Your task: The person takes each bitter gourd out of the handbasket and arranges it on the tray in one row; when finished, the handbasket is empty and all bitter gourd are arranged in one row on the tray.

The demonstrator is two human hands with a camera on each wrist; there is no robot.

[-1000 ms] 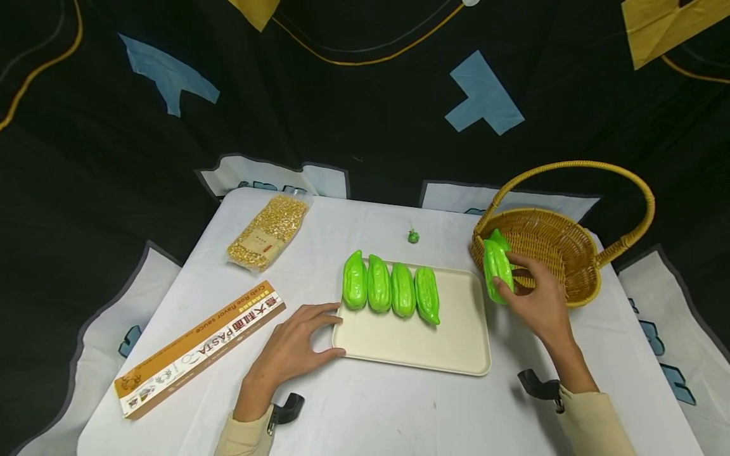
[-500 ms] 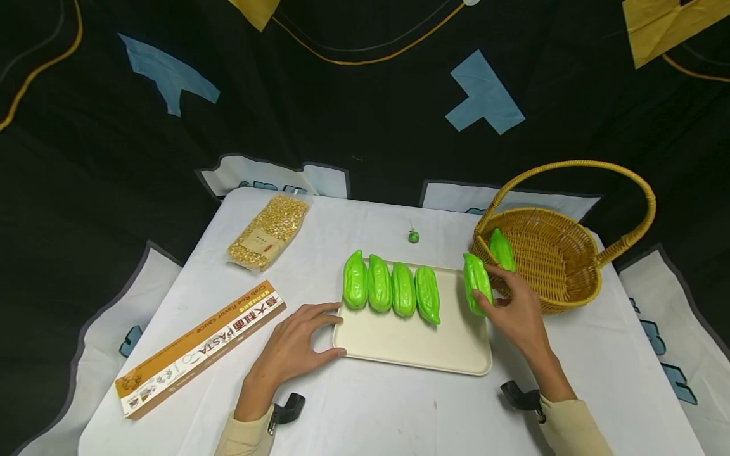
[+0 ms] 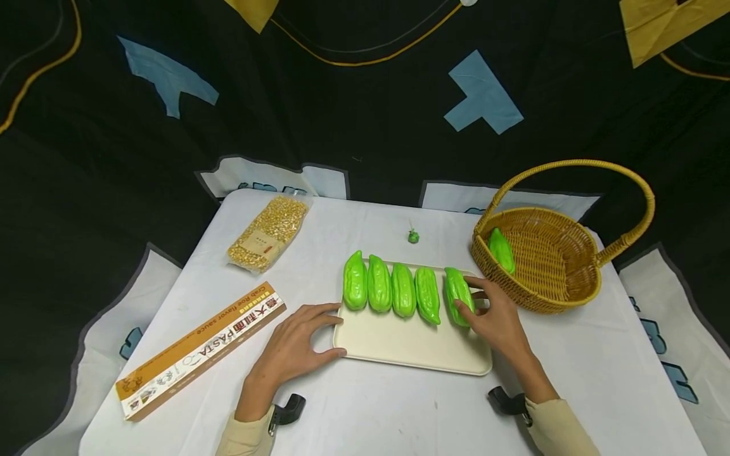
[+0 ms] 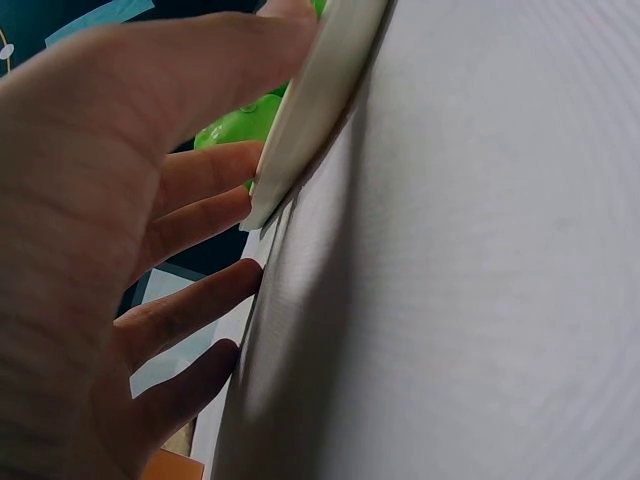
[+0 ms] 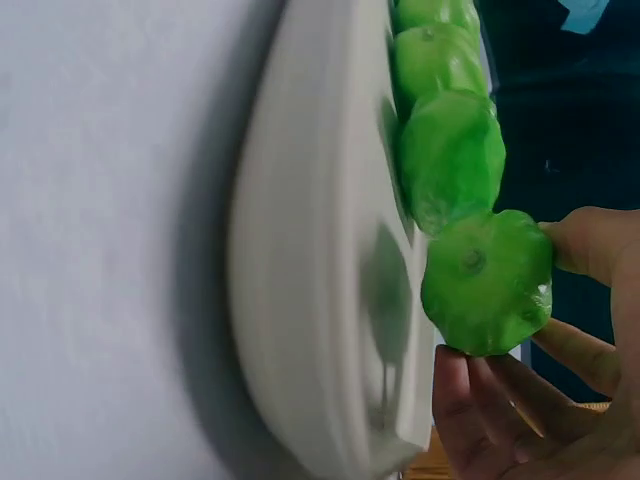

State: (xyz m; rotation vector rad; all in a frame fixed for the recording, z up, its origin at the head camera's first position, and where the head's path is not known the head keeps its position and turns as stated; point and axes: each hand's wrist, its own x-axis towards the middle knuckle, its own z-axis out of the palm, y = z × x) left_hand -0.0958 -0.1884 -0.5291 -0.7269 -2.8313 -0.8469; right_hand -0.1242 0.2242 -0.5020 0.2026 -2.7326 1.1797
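In the head view my right hand (image 3: 495,320) pinches a glossy, ridged green bitter melon (image 3: 458,296) between thumb and fingers, over the right part of a cream tray (image 3: 410,358). The right wrist view shows the lobed end of this bitter melon (image 5: 485,285) close over the tray floor. Several like bitter melons (image 3: 403,290) lie side by side in a row on the tray, left of the held one. My left hand (image 3: 296,339) rests at the tray's left edge, fingers spread and thumb near the front corner; its fingertips (image 4: 240,160) are right at the rim.
A wicker basket (image 3: 570,301) with a tall handle stands at the back right, one more bitter melon (image 3: 502,250) inside. On the left are a bag of corn kernels (image 3: 270,231) and a long pasta box (image 3: 199,351). A tiny green object (image 3: 413,236) lies behind the tray.
My right hand has carried the bitter melon left, from the basket's left rim to over the tray beside the row. My left hand has stayed at the tray's edge.
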